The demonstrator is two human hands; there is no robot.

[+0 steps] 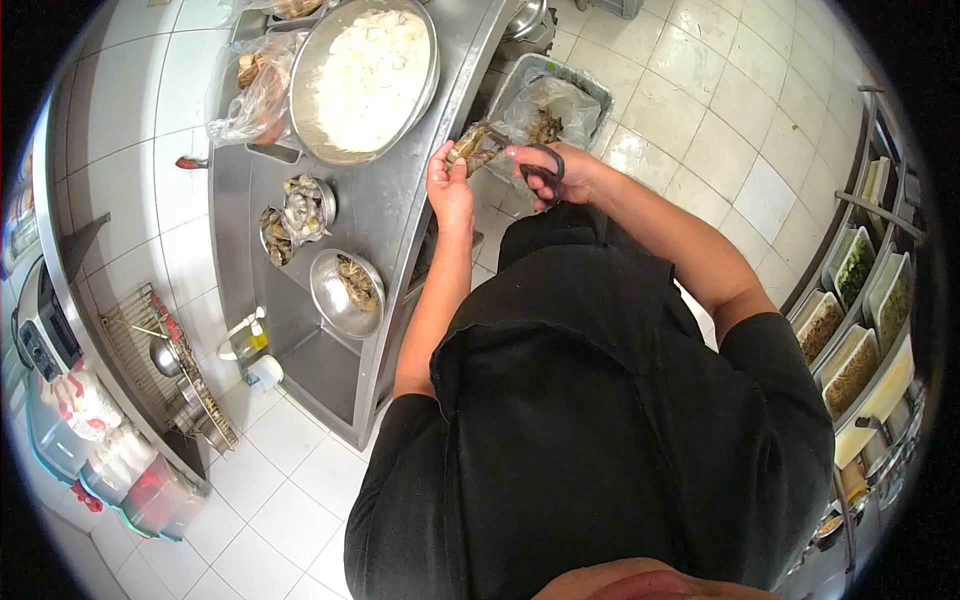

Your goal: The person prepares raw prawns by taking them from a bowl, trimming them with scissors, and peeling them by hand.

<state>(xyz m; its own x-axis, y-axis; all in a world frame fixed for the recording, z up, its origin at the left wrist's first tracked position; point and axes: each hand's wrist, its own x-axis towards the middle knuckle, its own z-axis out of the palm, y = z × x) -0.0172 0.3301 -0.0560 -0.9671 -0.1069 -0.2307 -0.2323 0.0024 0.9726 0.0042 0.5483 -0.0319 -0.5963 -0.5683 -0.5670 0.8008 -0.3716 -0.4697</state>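
Observation:
Near the counter's edge, my left hand holds a brownish shellfish piece, pinched between thumb and fingers. My right hand grips black-handled scissors, whose blades point toward the piece. Below and beyond my hands stands a lined bin with brown scraps in its plastic bag. On the steel counter a metal bowl contains similar brown pieces. Smaller containers of greyish shellfish stand beside it.
A large bowl of white chopped food and a plastic bag stand at the counter's far end. Bottles are by the wall. A wire rack hangs at the left; food trays line the right.

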